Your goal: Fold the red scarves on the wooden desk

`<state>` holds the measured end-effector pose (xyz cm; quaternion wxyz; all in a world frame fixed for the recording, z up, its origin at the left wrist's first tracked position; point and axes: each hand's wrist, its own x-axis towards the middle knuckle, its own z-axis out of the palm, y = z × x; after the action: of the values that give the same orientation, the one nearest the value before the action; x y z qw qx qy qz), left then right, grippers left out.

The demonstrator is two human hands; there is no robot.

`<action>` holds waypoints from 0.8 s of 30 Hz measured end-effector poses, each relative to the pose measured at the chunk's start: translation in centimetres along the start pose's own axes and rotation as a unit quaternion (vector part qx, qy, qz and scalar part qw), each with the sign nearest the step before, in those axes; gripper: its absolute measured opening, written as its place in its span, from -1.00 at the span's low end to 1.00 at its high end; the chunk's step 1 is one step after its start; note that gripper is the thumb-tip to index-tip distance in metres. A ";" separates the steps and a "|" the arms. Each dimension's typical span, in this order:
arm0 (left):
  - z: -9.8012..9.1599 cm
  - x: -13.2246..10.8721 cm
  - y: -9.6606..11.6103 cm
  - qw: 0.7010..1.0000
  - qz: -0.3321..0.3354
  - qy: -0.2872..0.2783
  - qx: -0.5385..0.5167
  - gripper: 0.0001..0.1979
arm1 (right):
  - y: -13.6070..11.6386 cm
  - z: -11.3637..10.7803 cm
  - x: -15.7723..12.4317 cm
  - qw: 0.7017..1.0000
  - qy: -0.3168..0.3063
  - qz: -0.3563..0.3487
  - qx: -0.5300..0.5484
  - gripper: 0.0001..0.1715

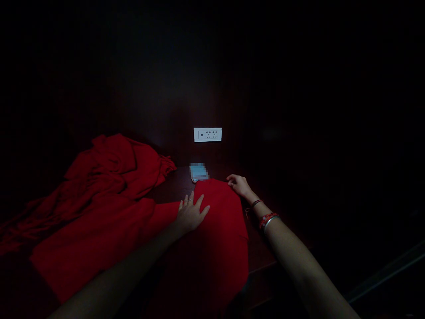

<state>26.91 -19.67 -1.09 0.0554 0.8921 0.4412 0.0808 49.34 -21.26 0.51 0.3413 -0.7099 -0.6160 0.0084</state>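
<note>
A red scarf point(215, 230) lies partly spread over a dark wooden surface. Its fringed part is bunched in a heap point(119, 164) on the left. My left hand point(191, 215) rests on the spread part with its fingers apart, palm down. At the far right corner of the cloth, my right hand point(238, 184) has its fingers bent and pinched on the edge. A bracelet in red and silver circles my right wrist. The near end of the scarf falls into shadow at the bottom of the view.
A white power socket panel point(207, 134) is set in the dark back wall. Below it lies a small light-blue, pixelated flat object point(198, 171), close to the scarf's far edge. The surface's front edge point(262, 267) shows at right. Much of the surroundings is too dark to make out.
</note>
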 end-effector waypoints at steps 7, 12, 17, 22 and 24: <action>-0.3 -0.6 -1.0 0.999 -0.034 -0.034 -0.001 -0.31 | 1.9 -1.2 -0.2 0.999 -0.039 0.014 -0.015 -0.74; -0.4 -0.4 -0.7 0.999 -0.022 0.017 -0.040 -0.41 | 2.0 -1.9 -0.7 0.974 -0.130 0.091 0.160 -0.73; -2.3 0.7 -1.0 0.980 0.023 0.114 -0.160 -0.61 | 1.4 -1.9 -0.9 0.971 -0.113 0.044 0.208 -0.73; -4.8 0.4 -2.8 0.967 0.007 0.216 -0.135 -0.58 | -0.3 -1.3 -0.9 0.980 -0.016 -0.080 0.183 -0.74; -4.7 0.1 -3.5 0.982 0.002 0.172 -0.082 -0.57 | -0.7 -0.9 -1.0 0.987 -0.052 -0.076 0.133 -0.76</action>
<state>23.32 -17.37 2.94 0.0519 0.8583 0.4338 0.2691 48.81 -22.55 1.12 0.4000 -0.6075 -0.6788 0.1014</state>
